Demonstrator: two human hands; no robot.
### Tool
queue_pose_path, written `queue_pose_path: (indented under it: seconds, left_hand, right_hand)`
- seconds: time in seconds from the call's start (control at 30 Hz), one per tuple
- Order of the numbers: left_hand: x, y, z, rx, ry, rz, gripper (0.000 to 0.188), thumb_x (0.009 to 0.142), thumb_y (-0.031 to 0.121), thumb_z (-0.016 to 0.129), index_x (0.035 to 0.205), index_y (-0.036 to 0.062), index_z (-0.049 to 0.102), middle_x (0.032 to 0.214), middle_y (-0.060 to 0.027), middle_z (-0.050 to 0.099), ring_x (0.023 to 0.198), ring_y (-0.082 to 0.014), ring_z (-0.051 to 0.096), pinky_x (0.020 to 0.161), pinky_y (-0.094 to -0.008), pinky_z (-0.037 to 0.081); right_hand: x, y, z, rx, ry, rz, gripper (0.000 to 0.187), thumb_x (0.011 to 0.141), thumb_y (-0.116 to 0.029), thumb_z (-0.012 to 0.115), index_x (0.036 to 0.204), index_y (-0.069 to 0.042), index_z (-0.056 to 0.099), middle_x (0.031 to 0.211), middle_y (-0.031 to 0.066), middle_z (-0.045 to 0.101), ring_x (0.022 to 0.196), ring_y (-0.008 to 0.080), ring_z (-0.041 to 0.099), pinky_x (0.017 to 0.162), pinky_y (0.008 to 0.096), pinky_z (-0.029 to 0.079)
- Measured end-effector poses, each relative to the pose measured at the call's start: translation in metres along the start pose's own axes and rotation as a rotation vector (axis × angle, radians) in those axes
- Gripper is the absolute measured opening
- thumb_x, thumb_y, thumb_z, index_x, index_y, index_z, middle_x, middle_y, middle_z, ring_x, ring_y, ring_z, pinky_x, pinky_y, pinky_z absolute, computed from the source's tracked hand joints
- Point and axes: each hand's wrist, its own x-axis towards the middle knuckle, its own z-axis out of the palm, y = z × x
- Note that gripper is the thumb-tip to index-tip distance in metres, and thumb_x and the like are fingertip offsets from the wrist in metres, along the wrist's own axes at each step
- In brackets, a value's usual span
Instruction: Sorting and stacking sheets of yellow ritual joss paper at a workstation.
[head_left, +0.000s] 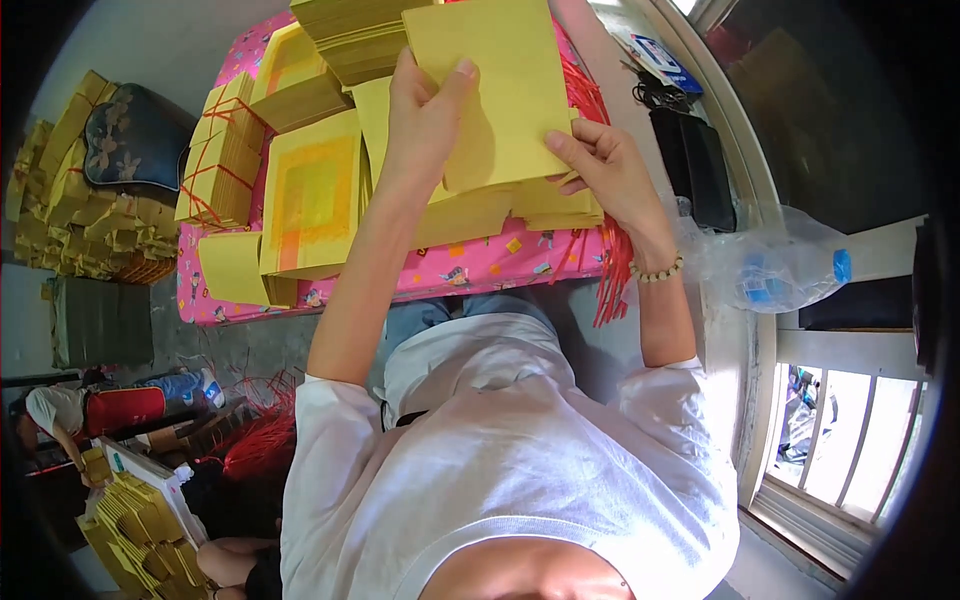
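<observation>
Raised over the table is yellow paper (510,85), a sheet or thin stack whose thickness I cannot tell. My left hand (425,120) grips its left edge, thumb lying on the face. At the lower right corner, my right hand (610,165) pinches it between thumb and curled fingers; a bead bracelet circles that wrist. Underneath and beside it lie more yellow paper stacks (450,218). To the left, another stack (315,190) bears an orange printed square. Beyond it stand bundles tied with red string (220,150).
A pink patterned cloth (440,285) covers the table, and red strings (612,270) hang off its right side. A bagged plastic bottle (790,265) and a black case (690,165) lie by the window. Yellow bundles (110,235) are piled at left; another person (60,415) works at lower left.
</observation>
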Motion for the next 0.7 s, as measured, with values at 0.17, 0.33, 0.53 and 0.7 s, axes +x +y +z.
queue_pose_path:
  seconds: [0.17,0.33,0.53,0.7]
  left_hand:
    - [0.006,-0.014,0.032,-0.014,-0.023,0.031,0.029,0.091,0.009,0.055,0.117,0.0016,0.045,0.103,-0.0092,0.062,0.089,-0.0143,0.061,0.073,-0.0285,0.05]
    - [0.013,-0.037,0.056,0.26,-0.142,-0.099,0.038,0.087,0.013,0.061,0.118,-0.0004,0.043,0.101,-0.0148,0.06,0.087,-0.019,0.062,0.074,-0.0314,0.049]
    - [-0.013,-0.067,0.073,0.853,0.094,0.607,0.056,0.087,0.011,0.058,0.135,-0.0033,0.032,0.13,-0.0235,0.041,0.118,-0.0375,0.045,0.099,-0.0431,0.037]
    - [-0.079,-0.08,0.077,0.774,-0.177,0.503,0.063,0.085,0.006,0.056,0.14,-0.003,0.027,0.138,-0.0265,0.03,0.129,-0.0437,0.029,0.106,-0.0487,0.026]
  right_hand:
    - [-0.016,0.012,-0.022,0.128,0.119,0.096,0.024,0.09,-0.024,0.063,0.096,-0.001,0.065,0.08,0.0006,0.065,0.069,0.0052,0.062,0.056,0.0181,0.05]
    - [-0.023,0.025,-0.034,0.222,0.249,0.031,0.026,0.091,-0.024,0.063,0.105,-0.002,0.062,0.086,0.001,0.067,0.071,0.0051,0.062,0.056,0.0175,0.049]
    - [-0.016,0.073,-0.044,0.25,0.322,0.122,0.025,0.091,-0.021,0.062,0.107,-0.002,0.061,0.088,0.0026,0.068,0.071,0.0047,0.062,0.056,0.018,0.048]
    - [-0.009,0.104,-0.039,0.2,0.371,0.097,0.022,0.091,-0.018,0.061,0.102,0.001,0.062,0.084,0.0039,0.067,0.068,0.0052,0.061,0.054,0.0187,0.047]
